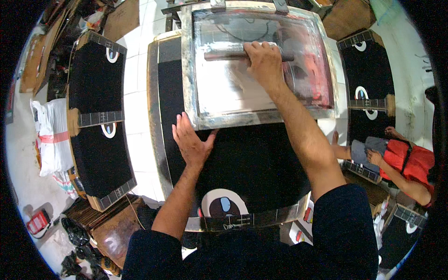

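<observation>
My right hand (265,63) is closed over the middle of a long dark squeegee (221,55) lying across the mesh of a screen-printing frame (189,79). White and red ink smears streak the mesh. My left hand (192,142) rests at the frame's near left corner, its fingers stretched out and the thumb along the near edge. Beneath the frame lies black fabric (252,163) on a printing board. A printed cartoon eye (225,204) in white, dark and blue shows on the fabric near me. The frame hides the fabric's far part.
More boards with black fabric (99,154) and printed eyes stand left and right, beyond white floor tiles (140,107). A person in red (406,163) is at the right. White sacks (53,140) and dark plastic bags (77,233) lie on the left. Metal hinge clamps (280,5) hold the frame's far edge.
</observation>
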`<state>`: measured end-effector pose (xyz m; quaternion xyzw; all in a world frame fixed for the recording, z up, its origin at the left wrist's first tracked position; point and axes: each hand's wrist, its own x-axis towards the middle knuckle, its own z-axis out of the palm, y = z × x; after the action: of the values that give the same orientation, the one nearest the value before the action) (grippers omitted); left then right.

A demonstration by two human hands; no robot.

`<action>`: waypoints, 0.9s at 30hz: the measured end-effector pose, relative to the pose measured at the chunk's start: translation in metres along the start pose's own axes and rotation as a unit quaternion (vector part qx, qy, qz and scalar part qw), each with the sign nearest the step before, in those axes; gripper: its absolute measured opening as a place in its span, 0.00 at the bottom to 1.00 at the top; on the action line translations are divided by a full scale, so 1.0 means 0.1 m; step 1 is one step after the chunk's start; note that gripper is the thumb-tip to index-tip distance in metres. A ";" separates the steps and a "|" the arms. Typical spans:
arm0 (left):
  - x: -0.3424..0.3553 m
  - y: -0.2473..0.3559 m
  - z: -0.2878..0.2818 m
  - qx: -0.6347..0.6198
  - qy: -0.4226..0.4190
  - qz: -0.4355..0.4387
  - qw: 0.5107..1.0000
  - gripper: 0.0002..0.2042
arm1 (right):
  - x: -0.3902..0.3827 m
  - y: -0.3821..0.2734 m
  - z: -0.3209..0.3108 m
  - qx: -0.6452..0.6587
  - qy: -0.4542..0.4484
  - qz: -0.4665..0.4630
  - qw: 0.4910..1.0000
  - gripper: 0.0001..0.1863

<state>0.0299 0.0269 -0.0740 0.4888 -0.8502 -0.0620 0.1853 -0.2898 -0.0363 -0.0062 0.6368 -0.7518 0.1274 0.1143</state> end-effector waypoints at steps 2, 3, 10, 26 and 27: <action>0.00 0.00 0.00 -0.001 -0.008 -0.006 1.000 0.56 | -0.37 -0.15 -0.16 -0.009 -0.025 0.011 1.000 0.13; 0.00 0.00 0.00 -0.008 -0.009 -0.005 1.000 0.55 | -0.56 -0.23 -0.24 -0.004 -0.039 0.019 0.999 0.13; 0.05 -0.01 -0.01 -0.091 -0.011 -0.035 0.995 0.60 | -1.20 -0.48 -0.42 0.032 -0.042 0.032 0.998 0.19; 0.03 0.01 0.22 -0.350 0.150 -0.027 0.924 0.52 | -0.83 -0.25 -0.58 0.053 -0.055 0.023 0.997 0.18; 0.04 0.01 0.22 -0.358 0.142 -0.026 0.923 0.51 | -0.69 -0.19 -0.58 0.074 -0.097 0.024 0.992 0.19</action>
<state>0.0193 0.0226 -0.0929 0.4152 -0.7233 -0.2968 0.4652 -0.2595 0.0440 0.0268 0.6349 -0.7626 0.1231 -0.0100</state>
